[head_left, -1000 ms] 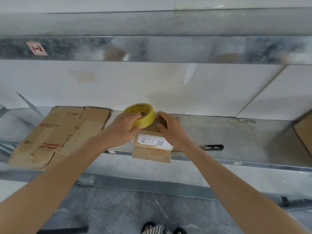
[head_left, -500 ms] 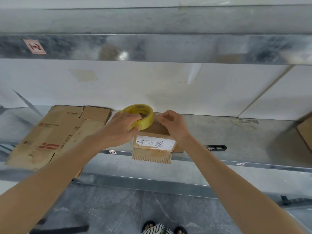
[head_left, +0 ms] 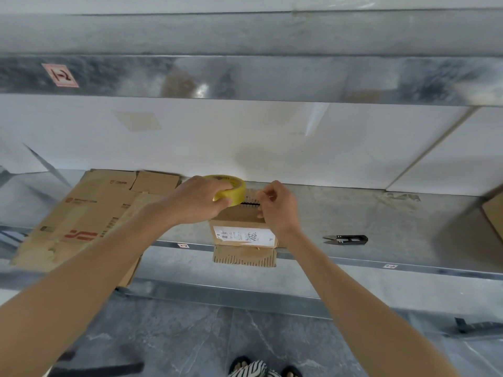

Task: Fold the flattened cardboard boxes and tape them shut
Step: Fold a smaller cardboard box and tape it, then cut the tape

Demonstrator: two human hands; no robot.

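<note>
While the left hand (head_left: pixel 201 202) keeps its grip on the yellow tape roll (head_left: pixel 231 190), the right hand (head_left: pixel 275 210) has left its flat press on the small box (head_left: pixel 242 232) and drawn into a pinch.

Head view: the roll now sits lower, at the box's far top edge, with the left fingers wrapped over its rim and the forearm reaching in from lower left. The right fingertips are curled together just beside the roll, above the flap seam; whether tape lies between them I cannot tell. The box stands at the front lip of the metal shelf (head_left: pixel 381 227), between the flattened boxes (head_left: pixel 89 216) and the black snips (head_left: pixel 345 239).
</note>
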